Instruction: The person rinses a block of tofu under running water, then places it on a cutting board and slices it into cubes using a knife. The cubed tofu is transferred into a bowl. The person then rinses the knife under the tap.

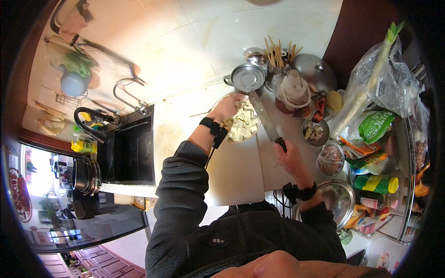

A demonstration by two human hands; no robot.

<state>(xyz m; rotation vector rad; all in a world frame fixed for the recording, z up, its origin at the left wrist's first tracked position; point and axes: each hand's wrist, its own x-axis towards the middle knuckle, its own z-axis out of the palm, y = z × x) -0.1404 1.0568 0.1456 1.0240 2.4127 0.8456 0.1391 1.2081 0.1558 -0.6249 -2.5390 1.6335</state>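
Note:
White cubes that look like tofu [242, 125] fill a round plate [258, 131] at the far end of a pale cutting board [240, 173]. My left hand [230, 107] rests over the plate's upper left part, its fingertips bent down at the cubes; whether it grips any is hidden. In my right hand [290, 158] is the black handle of a kitchen cleaver [265, 116]. The blade points away from me along the plate's right side, its tip near a lidded metal pot [247, 78]. Both wrists wear black straps with small devices.
A black sink [134, 153] with a faucet [88, 121] lies left. Behind and right stand a chopstick holder [274, 74], a large pan lid [315, 73], a plastic jar [293, 88], a small metal bowl [315, 132], a plastic-covered bowl [330, 159] and a bagged green onion [375, 76].

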